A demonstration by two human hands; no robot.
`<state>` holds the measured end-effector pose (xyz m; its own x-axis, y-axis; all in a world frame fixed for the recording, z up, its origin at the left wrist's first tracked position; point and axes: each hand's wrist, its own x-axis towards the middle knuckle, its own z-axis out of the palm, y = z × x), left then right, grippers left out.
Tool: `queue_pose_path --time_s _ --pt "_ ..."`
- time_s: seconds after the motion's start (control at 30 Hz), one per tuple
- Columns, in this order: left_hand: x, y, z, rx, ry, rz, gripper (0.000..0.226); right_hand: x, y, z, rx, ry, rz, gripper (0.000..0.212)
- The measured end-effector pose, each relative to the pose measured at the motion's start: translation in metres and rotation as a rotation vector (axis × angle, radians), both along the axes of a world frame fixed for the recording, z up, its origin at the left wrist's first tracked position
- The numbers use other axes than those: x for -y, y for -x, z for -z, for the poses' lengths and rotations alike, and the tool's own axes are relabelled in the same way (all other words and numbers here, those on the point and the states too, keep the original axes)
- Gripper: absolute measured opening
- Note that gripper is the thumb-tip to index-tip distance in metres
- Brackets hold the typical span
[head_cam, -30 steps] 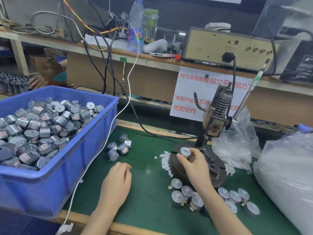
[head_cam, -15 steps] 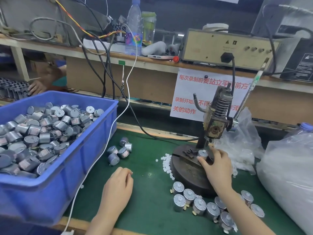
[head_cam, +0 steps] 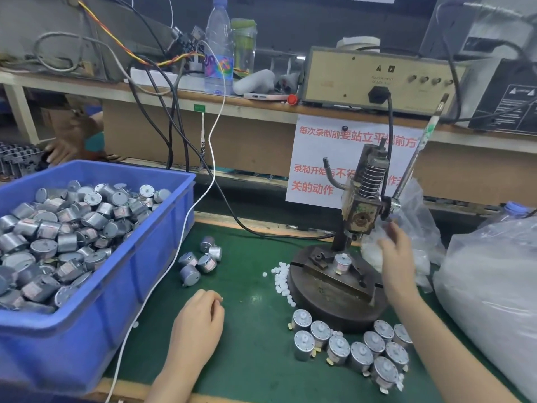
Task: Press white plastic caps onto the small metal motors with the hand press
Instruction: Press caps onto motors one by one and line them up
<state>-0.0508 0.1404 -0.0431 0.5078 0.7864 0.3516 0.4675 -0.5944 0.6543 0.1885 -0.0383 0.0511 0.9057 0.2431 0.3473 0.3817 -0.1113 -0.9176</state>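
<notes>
A small metal motor with a white cap on top stands upright on the fixture of the hand press, under its ram. My right hand is raised to the right of the motor, fingers loose, empty, below the press lever. My left hand rests on the green mat with fingers curled under; whether it holds anything is hidden. Loose white caps lie left of the press base. Several capped motors stand in front of the base.
A blue bin full of motors fills the left. Several loose motors lie beside it. A white cable crosses the mat. Plastic bags sit at the right. Another person's hand is behind the bin.
My right hand set the motor on the press fixture, let go and lifted up to the right. My left hand stayed on the mat.
</notes>
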Motion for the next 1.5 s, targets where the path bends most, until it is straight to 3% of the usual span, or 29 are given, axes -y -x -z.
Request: queue_pose_path --time_s 0.07,0.17,0.33,0.5,0.67,0.87,0.97,1.03,1.13,1.33,1.5 --pt "0.000 0.000 0.000 -0.008 -0.001 -0.004 0.014 0.002 -0.002 -0.029 0.015 -0.173 0.034 0.047" --pt "0.000 -0.001 0.001 -0.023 -0.008 -0.009 0.014 -0.005 -0.017 -0.080 0.026 -0.211 -0.012 0.051" --pt "0.000 -0.002 0.001 -0.047 -0.033 -0.006 0.014 -0.016 -0.040 -0.140 -0.151 -0.445 -0.018 0.037" --pt "-0.001 -0.003 0.001 -0.066 -0.052 0.003 0.014 -0.013 0.001 -0.119 -0.020 -0.582 0.093 0.006" --pt "-0.001 -0.002 0.000 -0.083 -0.050 -0.006 0.013 -0.005 0.039 -0.086 0.070 -0.616 0.126 0.018" --pt "0.001 -0.002 0.000 -0.086 -0.042 -0.002 0.014 -0.006 0.035 -0.081 0.160 -0.606 0.143 0.013" --pt "0.000 -0.003 0.000 -0.090 -0.039 -0.006 0.014 -0.007 0.031 -0.052 0.077 -0.441 0.229 0.031" --pt "-0.001 -0.003 0.001 -0.096 -0.034 -0.001 0.014 -0.009 0.028 -0.025 -0.058 -0.189 0.226 0.035" --pt "-0.001 -0.002 0.001 -0.099 -0.040 0.008 0.014 -0.016 0.030 0.015 -0.086 0.138 0.155 0.035" --pt "-0.002 -0.003 0.001 -0.096 -0.042 0.005 0.015 -0.035 0.032 0.034 0.138 0.502 0.162 0.037" --pt "-0.002 -0.003 0.002 -0.085 -0.043 0.008 0.015 -0.030 0.036 0.044 0.353 0.803 0.325 0.035"
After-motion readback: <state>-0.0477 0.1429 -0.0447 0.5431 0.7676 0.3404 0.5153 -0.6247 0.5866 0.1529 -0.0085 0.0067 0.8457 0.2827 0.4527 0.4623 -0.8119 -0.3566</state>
